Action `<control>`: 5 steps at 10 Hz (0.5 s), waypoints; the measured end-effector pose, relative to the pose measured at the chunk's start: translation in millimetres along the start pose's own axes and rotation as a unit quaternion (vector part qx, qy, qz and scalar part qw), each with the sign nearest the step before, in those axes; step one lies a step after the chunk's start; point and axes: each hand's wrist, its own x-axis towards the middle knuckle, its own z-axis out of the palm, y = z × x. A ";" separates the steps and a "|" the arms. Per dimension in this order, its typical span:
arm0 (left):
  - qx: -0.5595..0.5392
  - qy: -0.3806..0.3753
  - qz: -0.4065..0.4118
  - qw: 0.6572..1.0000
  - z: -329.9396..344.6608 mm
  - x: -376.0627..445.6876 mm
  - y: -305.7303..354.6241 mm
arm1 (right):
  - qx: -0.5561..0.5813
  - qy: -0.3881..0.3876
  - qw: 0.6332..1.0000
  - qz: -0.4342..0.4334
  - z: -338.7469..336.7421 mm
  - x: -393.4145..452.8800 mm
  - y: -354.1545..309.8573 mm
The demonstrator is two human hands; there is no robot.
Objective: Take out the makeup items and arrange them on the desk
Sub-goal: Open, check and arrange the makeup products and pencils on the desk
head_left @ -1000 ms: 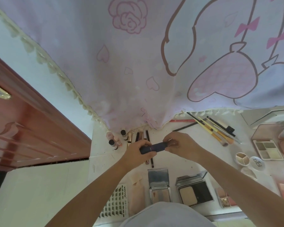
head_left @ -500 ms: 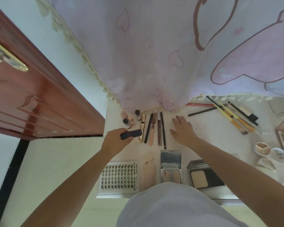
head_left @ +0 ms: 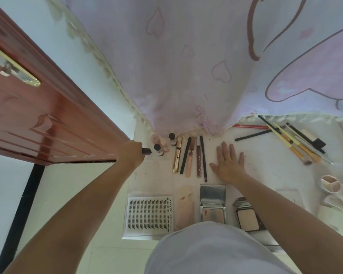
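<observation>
Gripping a short dark navy tube [head_left: 146, 151] in my left hand [head_left: 130, 154], I hold it just left of the small bottles [head_left: 160, 145]; my right hand [head_left: 228, 165] lies flat, fingers apart, on the white counter [head_left: 265, 155].

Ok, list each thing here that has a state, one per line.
dark tube: gripped in left hand, near the small bottles
right hand: flat on desk, fingers spread
silver compact: open
powder compact: open
door: open
</observation>
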 end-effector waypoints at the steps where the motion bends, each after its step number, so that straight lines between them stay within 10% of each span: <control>1: 0.048 -0.032 0.024 0.998 -7.9 6.4 13.0 | -0.003 0.004 1.000 -0.001 0.0 0.1 1.0; 5: 0.024 -0.066 0.027 0.997 -17.4 20.5 28.3 | -0.015 0.013 1.000 -0.004 2.8 1.9 3.2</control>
